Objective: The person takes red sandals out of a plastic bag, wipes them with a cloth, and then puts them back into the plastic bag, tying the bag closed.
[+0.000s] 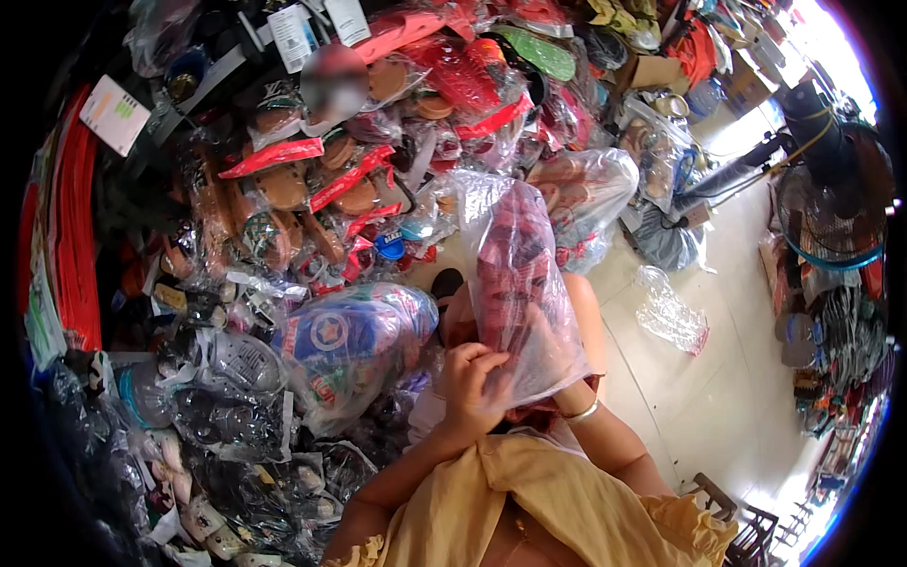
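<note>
A clear plastic bag (555, 373) stands out in front of my body, over my lap. Inside it is dark red, strappy footwear that looks like sandals (510, 269), blurred by the film. My left hand (472, 378) pinches the bag's near left edge between thumb and fingers. On the other side, my right hand (543, 350) reaches inside the bag and grips the near end of the sandals; the film partly veils its fingers. A bangle circles the right wrist, close to the bag's mouth.
Heaps of bagged footwear (283, 189) spread ahead and left. A large bag with blue packaging (350, 335) lies left of my hands. On the tiled floor (652, 397) at right is a crumpled clear bag (673, 312). A fan (831, 203) stands far right.
</note>
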Available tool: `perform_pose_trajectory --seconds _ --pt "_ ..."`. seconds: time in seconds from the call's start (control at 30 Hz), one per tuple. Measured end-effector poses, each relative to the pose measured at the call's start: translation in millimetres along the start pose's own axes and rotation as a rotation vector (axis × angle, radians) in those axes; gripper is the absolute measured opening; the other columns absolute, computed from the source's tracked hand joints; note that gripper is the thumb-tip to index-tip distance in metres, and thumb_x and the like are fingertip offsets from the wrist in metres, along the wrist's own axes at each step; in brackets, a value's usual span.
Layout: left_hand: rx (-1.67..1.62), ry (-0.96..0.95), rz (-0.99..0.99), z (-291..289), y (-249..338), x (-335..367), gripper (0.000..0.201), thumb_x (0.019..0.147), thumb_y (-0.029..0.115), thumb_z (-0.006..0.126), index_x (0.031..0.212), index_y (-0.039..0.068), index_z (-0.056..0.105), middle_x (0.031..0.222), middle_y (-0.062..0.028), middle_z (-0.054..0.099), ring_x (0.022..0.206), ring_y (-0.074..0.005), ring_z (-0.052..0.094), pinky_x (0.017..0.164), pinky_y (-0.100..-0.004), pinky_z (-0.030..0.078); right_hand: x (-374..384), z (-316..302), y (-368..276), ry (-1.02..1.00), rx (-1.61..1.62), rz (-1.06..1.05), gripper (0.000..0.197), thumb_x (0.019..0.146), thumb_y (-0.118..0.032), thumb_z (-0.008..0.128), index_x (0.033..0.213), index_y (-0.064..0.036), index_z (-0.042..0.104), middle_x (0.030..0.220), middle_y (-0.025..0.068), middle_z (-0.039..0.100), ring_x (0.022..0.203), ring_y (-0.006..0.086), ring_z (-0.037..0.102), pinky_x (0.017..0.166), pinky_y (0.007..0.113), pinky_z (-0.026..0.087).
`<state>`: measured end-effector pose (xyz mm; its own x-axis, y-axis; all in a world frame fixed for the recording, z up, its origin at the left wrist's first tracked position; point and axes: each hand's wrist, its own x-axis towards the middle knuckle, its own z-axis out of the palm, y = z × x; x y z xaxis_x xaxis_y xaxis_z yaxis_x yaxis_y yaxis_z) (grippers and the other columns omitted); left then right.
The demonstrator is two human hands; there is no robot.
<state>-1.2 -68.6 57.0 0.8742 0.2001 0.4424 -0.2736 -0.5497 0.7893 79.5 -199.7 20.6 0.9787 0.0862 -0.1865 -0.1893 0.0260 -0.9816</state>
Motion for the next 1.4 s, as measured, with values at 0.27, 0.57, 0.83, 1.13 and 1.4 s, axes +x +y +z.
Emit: perform_pose_trajectory --seconds 0.27,0.57,0.83,1.13,1.4 --pt "-0.217 -0.079 -0.168 -38.2 -0.6 10.0 0.008 0.093 0.004 0.056 0.101 0.001 0.059 0.079 -0.009 0.056 0.067 -0.0211 0.055 0.063 -0.0301 0.044 -22.9 -19.4 -45.5 -0.175 -0.465 -0.468 0.052 0.09 -0.021 0.064 0.132 0.0046 0.046 0.125 0.0199 0.054 0.118 0.0318 0.05 0.1 0.042 0.039" --pt "-0.247 -0.116 -0.204 -41.7 12.6 38.3 0.011 0.096 0.006 0.054 0.101 -0.001 0.06 0.085 -0.0127 0.063 0.075 -0.0231 0.063 0.069 -0.0302 0.048 -51.7 -73.4 -88.7 -0.165 -0.702 -0.91 0.052 0.069 -0.005 0.081 0.116 -0.0017 0.059 0.103 0.0147 0.057 0.079 0.0295 0.058 0.065 0.036 0.048" --pt "-0.168 -0.162 -0.162 -52.8 19.5 40.9 0.013 0.096 0.008 0.053 0.104 0.0 0.06 0.083 -0.0137 0.063 0.072 -0.0258 0.062 0.066 -0.0321 0.048 -38.2 -83.6 -79.0 0.096 -0.847 -1.022 0.092 0.058 -0.027 0.091 0.131 -0.0004 0.042 0.113 0.0178 0.05 0.097 0.0356 0.051 0.081 0.046 0.041" --pt "-0.059 -0.235 -0.129 -73.1 25.3 48.2 0.016 0.094 0.003 0.052 0.106 0.0 0.062 0.09 -0.0158 0.065 0.083 -0.031 0.064 0.074 -0.0346 0.049 -22.5 -97.4 -87.5 -0.303 -0.929 -1.015 0.035 0.065 -0.019 0.077 0.096 -0.0079 0.065 0.091 0.0072 0.06 0.089 0.0263 0.058 0.083 0.041 0.043" --pt "0.564 -0.381 0.03 -114.8 25.2 103.8 0.012 0.084 0.015 0.057 0.087 0.003 0.061 0.071 -0.0122 0.059 0.071 -0.0334 0.059 0.063 -0.0455 0.042 2.4 -82.2 -135.3 -0.106 -0.919 -1.204 0.017 0.067 -0.019 0.069 0.078 -0.0093 0.06 0.077 0.0036 0.054 0.073 0.0247 0.056 0.067 0.036 0.044"
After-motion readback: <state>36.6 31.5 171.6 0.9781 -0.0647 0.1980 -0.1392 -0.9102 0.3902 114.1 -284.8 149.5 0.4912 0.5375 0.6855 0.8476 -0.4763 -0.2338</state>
